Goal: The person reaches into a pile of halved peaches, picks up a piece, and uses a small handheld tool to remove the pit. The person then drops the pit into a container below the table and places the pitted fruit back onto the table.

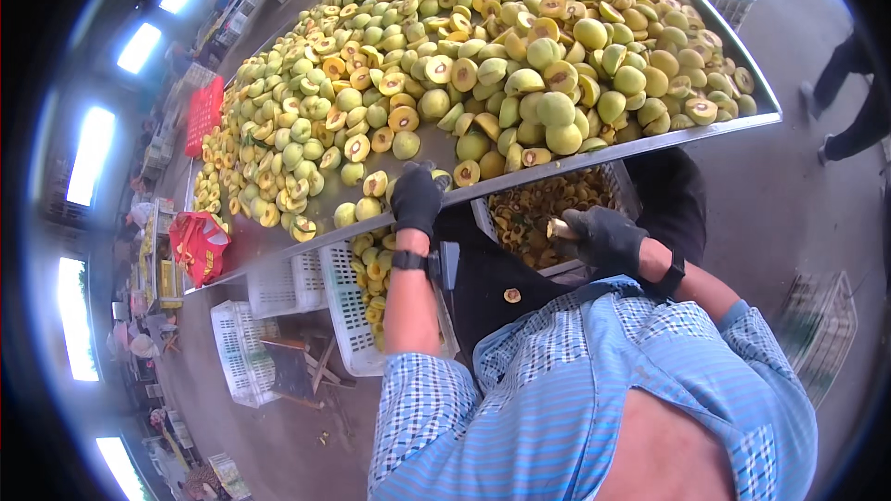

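A metal-edged sorting table [511,184] carries a heap of yellow-green peaches [557,111], mostly halves with brown stones showing. My left hand [418,200], in a black glove, is at the near rim, fingers curled against a peach half [440,179]; whether they grip it is hidden. Lower and to the right, my right hand [607,238], also gloved, closes around a short tool [559,229] whose pale, wood-like end sticks out. Between my legs stands a crate of brownish scraps [536,212]. A small cut fruit piece [512,295] lies on my dark trousers.
Left of my legs, a white plastic crate [355,313] holds yellow fruit pieces. Stacked crates [240,355] and a wooden folding stool [299,369] stand farther left. A red bag [200,247] rests on the table's left corner. Another person's legs [846,97] appear at right.
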Available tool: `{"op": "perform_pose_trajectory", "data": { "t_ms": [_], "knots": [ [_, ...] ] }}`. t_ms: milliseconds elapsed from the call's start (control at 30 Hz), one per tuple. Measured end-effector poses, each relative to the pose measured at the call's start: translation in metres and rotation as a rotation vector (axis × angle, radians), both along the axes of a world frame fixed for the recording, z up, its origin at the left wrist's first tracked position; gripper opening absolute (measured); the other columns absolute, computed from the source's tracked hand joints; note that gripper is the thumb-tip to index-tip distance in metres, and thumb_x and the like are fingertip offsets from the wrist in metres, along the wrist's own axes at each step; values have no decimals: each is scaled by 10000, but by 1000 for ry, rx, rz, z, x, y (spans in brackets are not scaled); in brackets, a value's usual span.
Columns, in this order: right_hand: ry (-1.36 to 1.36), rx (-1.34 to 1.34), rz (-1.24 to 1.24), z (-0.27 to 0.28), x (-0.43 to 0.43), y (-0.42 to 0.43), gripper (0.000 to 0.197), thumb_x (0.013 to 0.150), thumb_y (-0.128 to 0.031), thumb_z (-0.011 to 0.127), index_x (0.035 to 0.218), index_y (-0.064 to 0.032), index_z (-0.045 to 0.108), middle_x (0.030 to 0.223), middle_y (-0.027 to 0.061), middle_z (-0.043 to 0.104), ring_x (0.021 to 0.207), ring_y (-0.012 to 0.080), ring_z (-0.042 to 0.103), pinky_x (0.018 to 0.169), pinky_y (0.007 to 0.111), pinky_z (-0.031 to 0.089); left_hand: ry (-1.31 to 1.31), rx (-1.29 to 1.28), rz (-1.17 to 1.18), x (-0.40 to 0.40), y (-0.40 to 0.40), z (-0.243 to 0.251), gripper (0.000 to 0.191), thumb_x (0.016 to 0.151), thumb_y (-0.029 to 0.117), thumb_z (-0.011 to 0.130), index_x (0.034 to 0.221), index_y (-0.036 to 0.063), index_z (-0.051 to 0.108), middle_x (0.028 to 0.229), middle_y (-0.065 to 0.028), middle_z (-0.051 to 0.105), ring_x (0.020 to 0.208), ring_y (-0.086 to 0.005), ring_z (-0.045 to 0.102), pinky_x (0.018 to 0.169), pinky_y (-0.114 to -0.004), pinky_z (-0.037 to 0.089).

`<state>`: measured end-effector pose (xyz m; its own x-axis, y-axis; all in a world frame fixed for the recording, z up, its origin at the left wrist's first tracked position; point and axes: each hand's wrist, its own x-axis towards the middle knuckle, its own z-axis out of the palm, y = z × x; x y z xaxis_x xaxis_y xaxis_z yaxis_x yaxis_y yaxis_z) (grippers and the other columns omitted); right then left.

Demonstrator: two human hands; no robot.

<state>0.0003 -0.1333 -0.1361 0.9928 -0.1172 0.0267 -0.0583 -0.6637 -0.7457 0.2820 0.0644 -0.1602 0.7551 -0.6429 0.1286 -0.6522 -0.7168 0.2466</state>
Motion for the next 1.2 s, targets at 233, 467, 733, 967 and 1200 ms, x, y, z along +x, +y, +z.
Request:
{"op": "perform_pose_trajectory", "data": {
  "t_ms": [233,467,733,967,1200],
  "knots": [
    [-61,497,-83,10,-8,-4,185,900,-125,694,1003,2,607,774,-3,585,775,68,514,678,322,466,380,-420,-49,17,14,9,326,898,317,704,1058,34,675,807,-134,683,799,-298,694,694,-393,566],
    [-58,576,-19,39,8,15,196,897,-174,652,1004,-10,638,814,87,674,755,136,607,695,335,494,1400,-1289,-92,-115,-24,61,542,1063,446,413,1283,-25,568,1053,-171,708,778,-211,699,645,-283,582],
    [-83,573,-9,35,4,10,254,893,-191,701,1090,-38,653,882,107,689,817,126,622,746,318,504,1304,-1316,48,-165,-43,71,499,1075,366,434,1303,-61,556,1147,-205,682,990,-262,687,866,-319,567],
    [-359,312,-48,22,11,-5,388,905,-102,675,1268,-4,579,1039,181,690,912,205,679,836,352,519,1418,-1418,-218,-187,-65,98,380,1062,218,497,1333,-46,530,1205,-152,670,1131,-276,639,1039,-374,473],
    [-148,578,-132,21,3,-2,297,828,-35,628,1120,14,644,884,114,694,839,146,640,804,328,511,812,-986,-84,-185,-52,77,318,1053,192,490,1294,-4,555,1311,-185,605,1161,-356,610,1014,-448,492]
  ]
}}
